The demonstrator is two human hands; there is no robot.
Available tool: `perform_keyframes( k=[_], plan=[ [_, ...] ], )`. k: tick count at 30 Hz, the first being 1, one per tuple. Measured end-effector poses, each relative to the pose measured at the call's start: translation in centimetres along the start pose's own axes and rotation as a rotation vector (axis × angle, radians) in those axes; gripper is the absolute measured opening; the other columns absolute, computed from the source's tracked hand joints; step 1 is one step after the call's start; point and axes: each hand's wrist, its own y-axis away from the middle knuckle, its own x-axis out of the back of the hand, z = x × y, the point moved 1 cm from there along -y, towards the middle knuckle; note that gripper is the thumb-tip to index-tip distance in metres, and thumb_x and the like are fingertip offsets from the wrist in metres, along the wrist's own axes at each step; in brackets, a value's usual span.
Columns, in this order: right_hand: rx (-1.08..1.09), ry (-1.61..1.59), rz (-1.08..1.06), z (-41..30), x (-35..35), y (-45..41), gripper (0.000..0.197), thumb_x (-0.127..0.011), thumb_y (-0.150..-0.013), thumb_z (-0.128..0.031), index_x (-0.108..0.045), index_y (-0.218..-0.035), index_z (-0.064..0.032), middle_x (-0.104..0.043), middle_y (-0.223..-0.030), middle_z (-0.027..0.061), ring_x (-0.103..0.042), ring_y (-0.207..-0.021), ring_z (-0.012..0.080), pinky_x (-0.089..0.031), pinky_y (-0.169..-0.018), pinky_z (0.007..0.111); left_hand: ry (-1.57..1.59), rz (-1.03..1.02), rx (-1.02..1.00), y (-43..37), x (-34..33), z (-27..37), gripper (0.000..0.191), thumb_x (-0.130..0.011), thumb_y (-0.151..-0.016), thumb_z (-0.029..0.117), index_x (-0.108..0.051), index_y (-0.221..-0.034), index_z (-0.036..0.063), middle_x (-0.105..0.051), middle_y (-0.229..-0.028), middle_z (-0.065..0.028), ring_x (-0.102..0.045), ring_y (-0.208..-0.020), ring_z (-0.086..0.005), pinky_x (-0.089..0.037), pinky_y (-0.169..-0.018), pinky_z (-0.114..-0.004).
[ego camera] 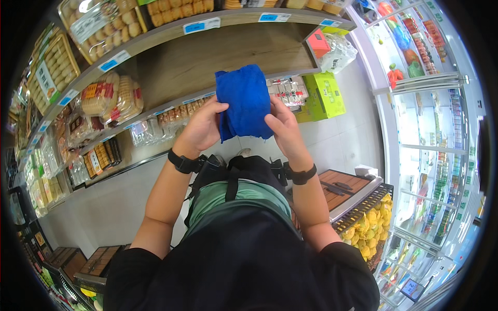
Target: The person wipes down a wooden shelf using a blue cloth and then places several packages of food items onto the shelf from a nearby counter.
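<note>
A folded blue cloth (245, 103) is held up in front of me between both hands. My left hand (204, 122) grips its left edge, thumb on the near face and the other fingers hidden behind. On the opposite edge, my right hand (284, 122) pinches the cloth with the thumb in front. Behind the cloth runs a bare stretch of wooden shelf board (202, 54). Clear plastic packs of baked goods (113, 95) sit on that same shelf, to the left.
Boxed pastries (105, 27) line the upper shelf, whose front edge carries price tags (201, 25). A green carton (323, 95) stands on the floor at right. Glass-door refrigerators (432, 155) flank the right side. Close to my right arm is a wood-topped rack (342, 190) with yellow bagged goods (369, 229).
</note>
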Motion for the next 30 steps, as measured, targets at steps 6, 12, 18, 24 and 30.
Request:
perform_keyframes(
  k=[6, 12, 18, 24, 30],
  plan=[
    [0.156, 0.447, 0.201, 0.3, -4.6, 0.1, 0.079, -0.073, -0.082, -0.029, -0.033, -0.142, 0.0036, -0.045, -0.137, 0.0191, -0.050, -0.120, 0.0229, -0.041, -0.098, 0.034, -0.226, 0.035, -0.120, 3.8, -0.2, 0.3, 0.050, -0.048, -0.091, 0.009, -0.039, -0.140, 0.0003, -0.053, -0.131, -0.0093, -0.053, -0.119, -0.0203, -0.041, -0.103, -0.035],
    [0.216, 0.713, 0.167, 1.7, -6.6, 0.0, 0.075, -0.069, -0.083, -0.028, -0.032, -0.142, 0.0022, -0.050, -0.131, 0.0243, -0.052, -0.121, 0.0330, -0.040, -0.100, 0.038, -0.338, 0.014, -0.108, 4.8, -0.1, -0.9, 0.045, -0.049, -0.095, 0.012, -0.044, -0.138, 0.0003, -0.053, -0.129, -0.0065, -0.051, -0.115, -0.0149, -0.040, -0.099, -0.030],
    [0.070, 0.532, 0.300, 1.4, -4.9, 1.3, 0.043, -0.047, -0.094, -0.015, -0.047, -0.133, 0.0045, -0.062, -0.116, 0.0164, -0.060, -0.105, 0.0231, -0.044, -0.096, 0.035, -0.396, 0.135, -0.178, 3.5, -0.9, -1.8, 0.053, -0.059, -0.093, 0.026, -0.040, -0.137, 0.0033, -0.057, -0.116, -0.0070, -0.052, -0.111, -0.0127, -0.041, -0.096, -0.027],
    [-0.132, -0.298, 0.357, 0.1, -2.7, 1.6, 0.052, -0.037, -0.101, -0.032, -0.039, -0.139, 0.0043, -0.052, -0.135, 0.0153, -0.051, -0.123, 0.0251, -0.039, -0.106, 0.039, -0.132, 0.213, -0.025, 1.2, 1.2, -2.3, 0.048, -0.061, -0.093, 0.031, -0.048, -0.131, 0.0046, -0.062, -0.114, -0.0086, -0.059, -0.105, -0.0151, -0.046, -0.089, -0.027],
    [-0.198, -0.315, 0.358, -1.4, -0.9, 1.3, 0.052, -0.033, -0.102, -0.034, -0.038, -0.138, 0.0039, -0.048, -0.138, 0.0180, -0.047, -0.127, 0.0306, -0.035, -0.109, 0.044, -0.182, 0.213, 0.036, -0.3, 2.6, -2.4, 0.039, -0.061, -0.092, 0.026, -0.057, -0.121, 0.0006, -0.064, -0.113, -0.0082, -0.064, -0.099, -0.0170, -0.052, -0.085, -0.030]
  ],
)
